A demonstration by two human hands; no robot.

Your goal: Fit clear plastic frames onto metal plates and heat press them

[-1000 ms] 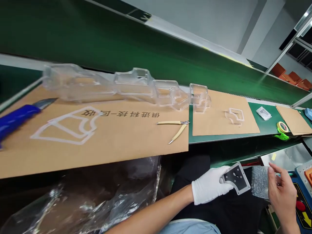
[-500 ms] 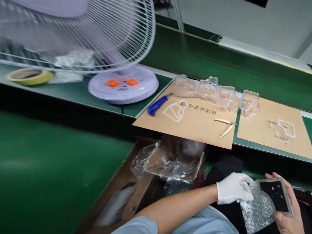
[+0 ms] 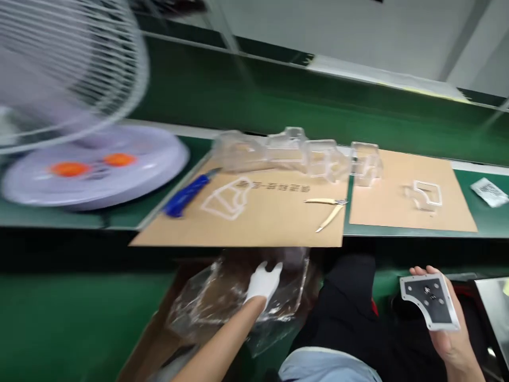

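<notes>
My left hand (image 3: 264, 285), in a white glove, reaches over a carton lined with clear plastic film (image 3: 207, 297) below the bench edge. Its thumb and fingers are apart, and nothing shows between them. Lower right, my bare right hand (image 3: 451, 339) holds a flat plate (image 3: 431, 300) with a dark grey face, a pale rim, a curved cut-out and several small round marks or holes. The plate lies across the palm and fingers, its face turned up.
On brown sheets (image 3: 278, 228) stand clear plastic housings (image 3: 286, 151), a blue-handled knife (image 3: 186, 195), pale-handled snippers (image 3: 328, 202), a white outline frame (image 3: 228, 199) and another clear piece (image 3: 427, 193). A fan base (image 3: 151, 164) stands left; a small white packet (image 3: 489, 192) lies right.
My left hand has let go of the bubble wrap and moved left over the lined carton; the wrap is out of sight. My right hand still holds the plate. The view has shifted right.
</notes>
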